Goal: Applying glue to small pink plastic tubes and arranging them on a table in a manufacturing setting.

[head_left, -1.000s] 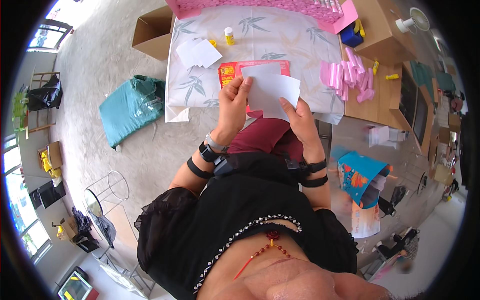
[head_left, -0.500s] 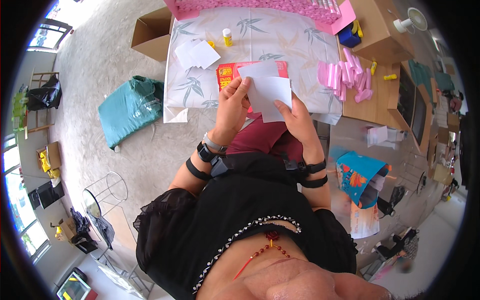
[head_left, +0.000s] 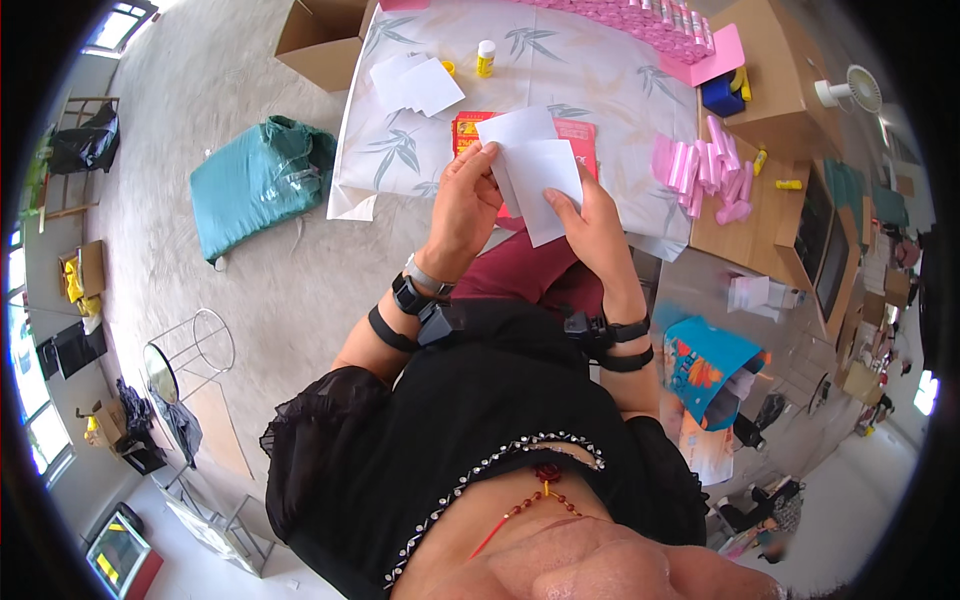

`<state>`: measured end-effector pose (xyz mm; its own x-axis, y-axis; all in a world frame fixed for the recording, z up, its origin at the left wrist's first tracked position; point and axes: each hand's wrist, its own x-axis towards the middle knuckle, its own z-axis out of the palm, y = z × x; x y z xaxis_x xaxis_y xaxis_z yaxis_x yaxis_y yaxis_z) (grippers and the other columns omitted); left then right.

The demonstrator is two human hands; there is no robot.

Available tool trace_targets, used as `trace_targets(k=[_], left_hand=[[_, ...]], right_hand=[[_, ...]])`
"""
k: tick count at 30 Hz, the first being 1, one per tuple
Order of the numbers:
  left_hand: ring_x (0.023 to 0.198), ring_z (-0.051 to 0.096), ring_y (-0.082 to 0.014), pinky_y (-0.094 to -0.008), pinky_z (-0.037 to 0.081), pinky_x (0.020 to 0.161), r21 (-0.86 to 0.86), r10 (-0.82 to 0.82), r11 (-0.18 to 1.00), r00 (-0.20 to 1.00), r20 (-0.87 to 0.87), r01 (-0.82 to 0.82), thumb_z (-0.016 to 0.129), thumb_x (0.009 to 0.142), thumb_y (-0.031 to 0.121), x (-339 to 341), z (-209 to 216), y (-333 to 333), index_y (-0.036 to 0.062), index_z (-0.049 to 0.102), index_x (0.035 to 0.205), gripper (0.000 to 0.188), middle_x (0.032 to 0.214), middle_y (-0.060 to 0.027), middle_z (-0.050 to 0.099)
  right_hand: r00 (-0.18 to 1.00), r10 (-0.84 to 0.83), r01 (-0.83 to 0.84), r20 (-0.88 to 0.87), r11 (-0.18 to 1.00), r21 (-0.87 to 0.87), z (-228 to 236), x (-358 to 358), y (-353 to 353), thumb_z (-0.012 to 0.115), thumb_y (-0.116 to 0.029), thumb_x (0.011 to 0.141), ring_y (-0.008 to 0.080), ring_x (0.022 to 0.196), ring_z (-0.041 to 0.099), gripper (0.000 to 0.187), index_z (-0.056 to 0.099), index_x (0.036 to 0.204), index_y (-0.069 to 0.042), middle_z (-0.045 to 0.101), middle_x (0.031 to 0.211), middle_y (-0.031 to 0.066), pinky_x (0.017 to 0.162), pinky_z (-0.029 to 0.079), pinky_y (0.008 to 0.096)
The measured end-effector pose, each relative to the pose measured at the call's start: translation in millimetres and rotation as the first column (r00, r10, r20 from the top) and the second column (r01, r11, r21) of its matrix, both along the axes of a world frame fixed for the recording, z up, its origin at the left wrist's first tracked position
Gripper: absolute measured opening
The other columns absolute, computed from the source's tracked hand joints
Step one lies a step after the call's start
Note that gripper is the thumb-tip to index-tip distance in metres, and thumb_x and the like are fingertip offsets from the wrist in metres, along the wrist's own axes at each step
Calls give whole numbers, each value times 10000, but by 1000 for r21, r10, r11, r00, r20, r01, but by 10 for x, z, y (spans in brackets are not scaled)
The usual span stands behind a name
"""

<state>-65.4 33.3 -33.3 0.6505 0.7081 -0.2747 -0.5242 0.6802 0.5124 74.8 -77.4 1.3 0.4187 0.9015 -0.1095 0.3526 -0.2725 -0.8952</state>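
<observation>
My left hand (head_left: 463,215) pinches the left edge of a white paper card (head_left: 517,127) between thumb and fingers. A second white card (head_left: 540,192) overlaps it in front, with my right hand (head_left: 597,232) gripping its right side, thumb on top. Both cards are held above the near edge of the table, over red and pink printed paper (head_left: 466,130) that they partly cover. Beyond my hands, a loose pile of white cards (head_left: 432,86) lies at the left, beside a yellow glue stick (head_left: 485,62) standing upright with its white end up. Next to it is a small yellow cap (head_left: 448,69).
A patterned cloth (head_left: 400,185) covers the table. Pink rolled tubes (head_left: 700,165) are heaped at the right, near a blue holder (head_left: 722,95). Packed pink pieces fill a pink box (head_left: 690,65) at the back. A green bundle (head_left: 260,190) and a carton (head_left: 322,45) stand left.
The view has turned slightly, shifting the table and its things to the right. The front card is tilted a little more; both hands keep their hold.
</observation>
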Motion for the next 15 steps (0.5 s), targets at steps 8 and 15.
trace_targets(k=[8, 15], left_hand=[[950, 647, -133, -290, 512, 864, -11, 68, 998, 998, 4, -68, 548, 1013, 157, -42, -86, 14, 14, 634, 1108, 192, 1047, -61, 692], [883, 616, -55, -209, 460, 739, 21, 111, 994, 990, -83, -109, 572, 1009, 164, -38, -165, 5, 50, 658, 1110, 175, 998, 3, 692]], right_hand=[[996, -12, 7, 89, 999, 52, -90, -112, 161, 677, -22, 891, 382, 1347, 503, 700, 362, 1515, -42, 504, 1449, 251, 1088, 428, 415], [956, -20, 3, 293, 998, 57, -93, -172, 205, 708, -16, 863, 384, 1423, 407, 740, 353, 1512, -35, 404, 1527, 244, 1131, 395, 435]])
